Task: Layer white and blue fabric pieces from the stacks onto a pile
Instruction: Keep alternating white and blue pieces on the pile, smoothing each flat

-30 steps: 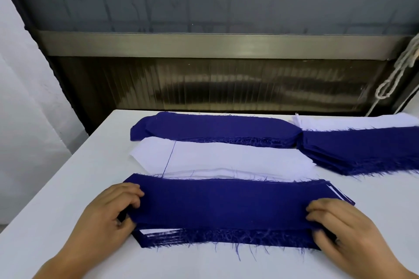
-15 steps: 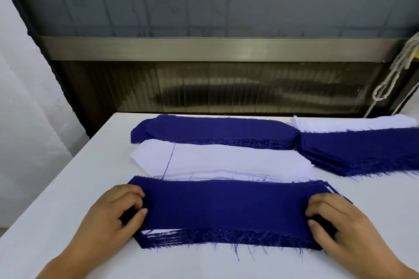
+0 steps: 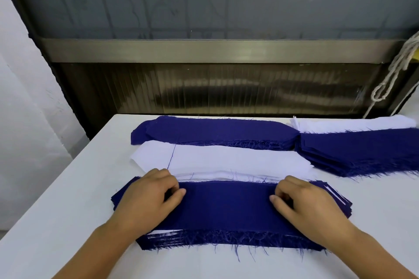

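The near pile (image 3: 226,208) has a blue fabric piece on top, with white layers showing at its front left corner and right end. My left hand (image 3: 147,197) lies on the pile's left part, fingers curled and thumb meeting them at the blue piece's far edge. My right hand (image 3: 310,201) lies the same way on the right part, pinching the same top piece. Just behind the pile lies the white stack (image 3: 226,158). Behind that lies a blue stack (image 3: 215,130).
Everything lies on a white table (image 3: 68,188). At the right, another blue stack (image 3: 362,152) overlaps a white stack (image 3: 353,123). A dark wall with a metal rail runs behind the table, and a knotted rope (image 3: 394,70) hangs at the right.
Both hands have left the pile's two ends and moved inward and forward onto its top. Their fingers now curl at the blue piece's far edge. The stacks have not moved.
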A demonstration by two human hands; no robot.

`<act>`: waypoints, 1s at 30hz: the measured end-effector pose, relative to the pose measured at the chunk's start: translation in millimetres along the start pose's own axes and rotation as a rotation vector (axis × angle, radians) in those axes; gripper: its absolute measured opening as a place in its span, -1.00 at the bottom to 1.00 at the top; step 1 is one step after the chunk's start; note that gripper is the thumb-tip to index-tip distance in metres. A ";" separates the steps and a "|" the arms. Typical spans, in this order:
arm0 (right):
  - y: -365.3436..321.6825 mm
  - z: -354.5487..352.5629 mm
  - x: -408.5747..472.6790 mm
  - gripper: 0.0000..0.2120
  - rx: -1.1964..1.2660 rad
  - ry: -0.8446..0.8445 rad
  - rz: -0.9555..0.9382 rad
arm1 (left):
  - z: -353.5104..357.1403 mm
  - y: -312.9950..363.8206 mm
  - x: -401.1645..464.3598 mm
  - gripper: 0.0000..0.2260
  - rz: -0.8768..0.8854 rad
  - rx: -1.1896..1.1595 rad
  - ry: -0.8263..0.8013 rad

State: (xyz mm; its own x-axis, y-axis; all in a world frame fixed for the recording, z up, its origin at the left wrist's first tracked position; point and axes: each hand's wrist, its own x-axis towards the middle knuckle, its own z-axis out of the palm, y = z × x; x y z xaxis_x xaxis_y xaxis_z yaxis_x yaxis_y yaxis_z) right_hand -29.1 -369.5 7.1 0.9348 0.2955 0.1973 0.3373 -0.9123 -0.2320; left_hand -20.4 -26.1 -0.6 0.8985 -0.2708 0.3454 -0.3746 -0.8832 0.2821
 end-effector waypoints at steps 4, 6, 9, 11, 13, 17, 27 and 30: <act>22.9 0.0 -1.1 -0.74 -0.060 0.029 0.166 | 3.8 -9.0 -6.8 -0.78 -0.066 0.017 -0.023; 34.3 -5.1 2.9 -0.70 -0.135 0.014 0.236 | -1.4 -15.6 -5.6 -0.74 -0.111 0.039 -0.056; 37.0 -10.9 22.4 -0.76 -0.111 0.051 0.211 | -3.4 -11.7 18.1 -0.75 -0.124 0.097 -0.076; 29.9 -12.5 41.9 -0.90 -0.005 0.073 0.108 | -0.2 -0.4 42.8 -0.90 -0.072 0.061 -0.044; 23.6 -9.9 60.9 -0.82 0.082 -0.019 0.022 | 8.5 9.6 65.7 -0.84 -0.038 0.007 -0.077; 23.7 7.4 73.2 -0.71 0.177 -0.114 -0.019 | 35.4 13.3 86.8 -0.59 -0.031 -0.143 -0.161; 30.8 23.6 69.3 -0.86 0.155 0.085 -0.066 | 55.3 8.0 83.5 -0.63 0.144 -0.037 -0.228; 30.3 23.4 67.7 -0.91 0.165 0.113 -0.051 | 55.3 9.3 83.5 -0.66 0.155 -0.025 -0.191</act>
State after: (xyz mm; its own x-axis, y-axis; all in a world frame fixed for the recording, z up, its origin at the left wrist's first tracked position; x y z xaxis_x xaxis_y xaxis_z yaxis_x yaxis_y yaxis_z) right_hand 47.1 -370.5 -8.8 0.9006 0.2985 0.3160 0.4067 -0.8353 -0.3699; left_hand 63.9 -78.1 -18.6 0.8557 -0.4725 0.2112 -0.5153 -0.8160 0.2620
